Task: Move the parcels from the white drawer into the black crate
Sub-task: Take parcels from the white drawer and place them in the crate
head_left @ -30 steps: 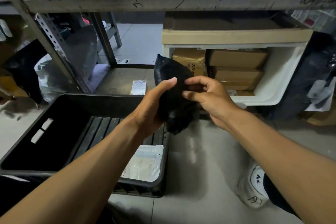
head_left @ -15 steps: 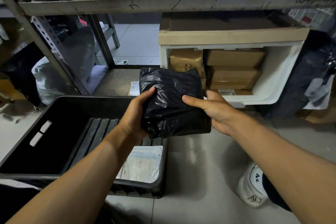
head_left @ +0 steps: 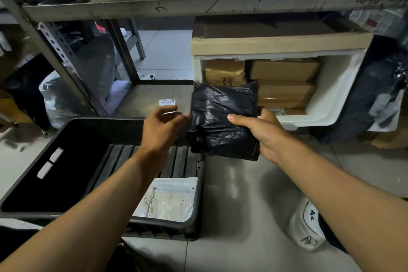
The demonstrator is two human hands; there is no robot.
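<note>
Item in transit: crumpled black plastic-wrapped parcel (head_left: 223, 119), out of the white plastic drawer (head_left: 331, 95), not yet in the black ribbed plastic crate (head_left: 196, 183).

Right hand (head_left: 262, 132) grasps the parcel's right edge, thumb across its face, holding it in the air just past the crate's right rim. Left hand (head_left: 163, 123) released, fingers loosely spread, just beside the parcel, apparently not touching. Next move, by my judgement: carry left and lower beside the white padded mailer (head_left: 167, 201) lying in the crate. Brown cardboard boxes (head_left: 284, 81) remain in the drawer.
</note>
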